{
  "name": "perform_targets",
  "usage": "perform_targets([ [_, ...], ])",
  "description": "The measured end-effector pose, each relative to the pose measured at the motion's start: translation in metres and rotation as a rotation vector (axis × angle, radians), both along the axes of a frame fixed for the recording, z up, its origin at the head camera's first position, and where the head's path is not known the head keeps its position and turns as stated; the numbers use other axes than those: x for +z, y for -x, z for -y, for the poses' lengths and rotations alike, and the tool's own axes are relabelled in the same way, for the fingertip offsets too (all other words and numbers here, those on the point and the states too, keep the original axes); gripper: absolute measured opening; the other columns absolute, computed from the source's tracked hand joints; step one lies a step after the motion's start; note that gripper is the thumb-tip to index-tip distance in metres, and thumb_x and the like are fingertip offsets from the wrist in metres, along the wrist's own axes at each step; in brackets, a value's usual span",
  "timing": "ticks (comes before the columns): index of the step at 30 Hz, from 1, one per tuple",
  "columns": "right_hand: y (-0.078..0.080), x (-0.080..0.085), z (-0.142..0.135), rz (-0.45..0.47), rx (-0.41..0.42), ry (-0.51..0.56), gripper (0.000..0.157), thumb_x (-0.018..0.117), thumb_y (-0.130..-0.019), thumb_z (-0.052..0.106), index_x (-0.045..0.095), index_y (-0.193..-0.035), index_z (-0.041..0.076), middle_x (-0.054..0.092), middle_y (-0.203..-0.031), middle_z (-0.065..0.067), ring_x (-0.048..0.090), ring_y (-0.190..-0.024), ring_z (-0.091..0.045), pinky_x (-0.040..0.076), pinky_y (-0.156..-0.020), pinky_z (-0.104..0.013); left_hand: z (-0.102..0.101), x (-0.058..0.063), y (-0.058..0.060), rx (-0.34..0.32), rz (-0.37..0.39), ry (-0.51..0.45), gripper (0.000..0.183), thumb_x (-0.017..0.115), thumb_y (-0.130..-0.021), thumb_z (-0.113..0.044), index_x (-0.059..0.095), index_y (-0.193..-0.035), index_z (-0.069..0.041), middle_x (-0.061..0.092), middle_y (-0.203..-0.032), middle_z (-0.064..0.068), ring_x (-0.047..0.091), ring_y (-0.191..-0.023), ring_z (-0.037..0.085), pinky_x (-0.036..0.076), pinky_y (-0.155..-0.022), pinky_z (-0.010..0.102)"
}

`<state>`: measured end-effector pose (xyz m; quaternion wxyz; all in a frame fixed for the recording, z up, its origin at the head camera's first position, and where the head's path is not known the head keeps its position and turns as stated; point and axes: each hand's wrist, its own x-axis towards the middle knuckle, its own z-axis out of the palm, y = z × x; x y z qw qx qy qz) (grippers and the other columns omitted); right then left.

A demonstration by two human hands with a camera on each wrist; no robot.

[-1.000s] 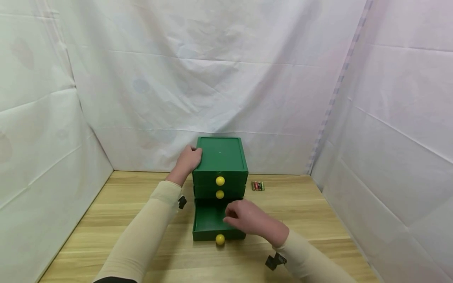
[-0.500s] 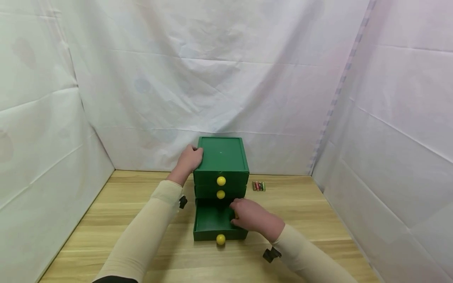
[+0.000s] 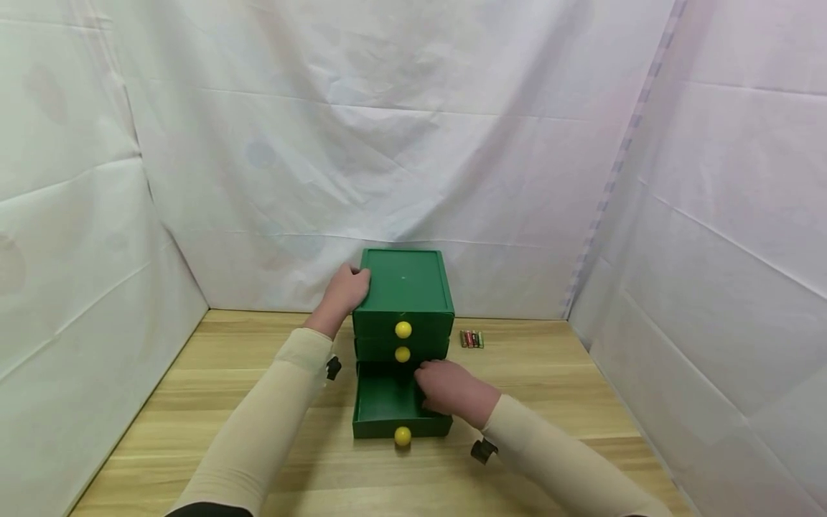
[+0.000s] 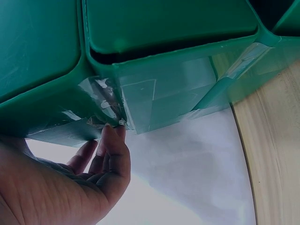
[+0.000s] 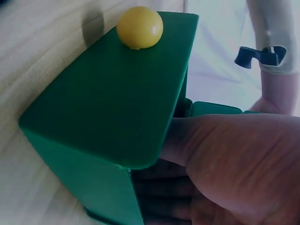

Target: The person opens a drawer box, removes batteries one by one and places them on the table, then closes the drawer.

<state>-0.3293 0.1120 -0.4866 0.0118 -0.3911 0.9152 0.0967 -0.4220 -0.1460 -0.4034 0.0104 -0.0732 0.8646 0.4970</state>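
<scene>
A green drawer cabinet (image 3: 403,280) with yellow round knobs stands on the table. Its bottom drawer (image 3: 384,395) is pulled out; the two drawers above it are closed. My left hand (image 3: 347,289) holds the cabinet's left edge near the top. In the left wrist view, bent fingertips (image 4: 112,131) touch the taped side wall. My right hand (image 3: 457,391) reaches over the right side of the bottom drawer. The right wrist view shows its thumb passing behind the drawer front, fingers in shadow inside. Their tips are hidden, so I cannot tell if they hold something.
Several small batteries (image 3: 472,339) lie side by side on the wooden table (image 3: 536,373), right of the cabinet. White cloth (image 3: 310,165) hangs behind and on both sides. The bottom drawer's yellow knob (image 3: 403,436) points toward me.
My right hand first moves right from over the drawer's middle, then lowers into its right part, palm turning down. The left hand and cabinet stay where they are.
</scene>
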Motion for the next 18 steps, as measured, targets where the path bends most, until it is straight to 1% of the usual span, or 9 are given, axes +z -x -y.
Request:
perform_targets([
  [3, 0.002, 0.0, 0.004, -0.003, -0.002, -0.049, 0.022, 0.089, -0.095, 0.028, 0.073, -0.097, 0.014, 0.067, -0.093, 0.001, 0.063, -0.084, -0.015, 0.059, -0.081, -0.033, 0.0, 0.0, -0.001, -0.002, -0.008, -0.001, 0.059, 0.037, -0.115, -0.043, 0.046, -0.153, 0.001, 0.052, -0.153, 0.023, 0.055, -0.125, 0.037, 0.048, -0.107, 0.054],
  [7, 0.003, 0.002, 0.011, 0.004, -0.008, -0.104, 0.019, 0.087, -0.097, 0.025, 0.072, -0.09, 0.016, 0.065, -0.086, 0.002, 0.06, -0.077, -0.012, 0.058, -0.075, -0.031, 0.0, 0.001, -0.001, -0.005, -0.006, -0.005, 0.058, 0.038, -0.115, -0.042, 0.047, -0.153, 0.001, 0.052, -0.152, 0.022, 0.055, -0.123, 0.036, 0.049, -0.105, 0.053],
  [10, 0.004, 0.002, 0.014, 0.008, -0.019, -0.139, 0.019, 0.084, -0.099, 0.024, 0.072, -0.088, 0.017, 0.064, -0.082, 0.002, 0.057, -0.072, -0.011, 0.058, -0.071, -0.031, 0.001, 0.002, -0.001, -0.006, 0.001, -0.01, 0.059, 0.037, -0.115, -0.042, 0.046, -0.153, 0.001, 0.052, -0.152, 0.022, 0.055, -0.123, 0.036, 0.049, -0.105, 0.053],
  [18, 0.003, -0.003, 0.017, -0.009, -0.048, -0.17, 0.022, 0.082, -0.101, 0.023, 0.07, -0.084, 0.016, 0.062, -0.075, 0.003, 0.054, -0.065, -0.01, 0.057, -0.065, -0.03, 0.0, 0.002, -0.001, -0.003, 0.014, -0.008, 0.06, 0.037, -0.114, -0.045, 0.046, -0.154, 0.0, 0.052, -0.152, 0.022, 0.055, -0.123, 0.036, 0.049, -0.104, 0.053],
])
